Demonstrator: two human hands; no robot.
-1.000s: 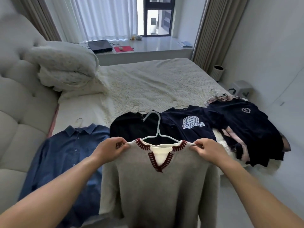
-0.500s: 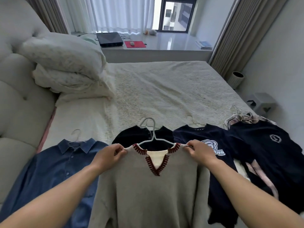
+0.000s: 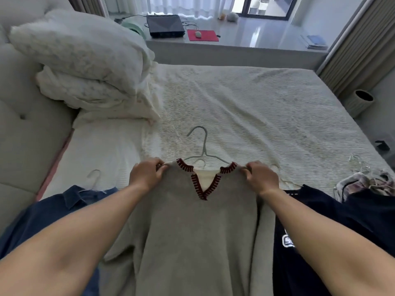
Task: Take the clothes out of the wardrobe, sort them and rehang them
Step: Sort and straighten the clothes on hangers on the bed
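Now the left hand [image 3: 147, 175] and right hand [image 3: 261, 178] each pinch a shoulder of the grey knitted sweater with a dark red stitched V-neck [image 3: 192, 231], both grips clamped on the fabric; it lies flat on the cream textured bed [image 3: 245, 107], on a pale wire hanger [image 3: 203, 146] whose hook points away between the grips. Left of the left grip lies a blue denim shirt [image 3: 53, 210], right of the right grip a navy printed T-shirt [image 3: 331, 210]
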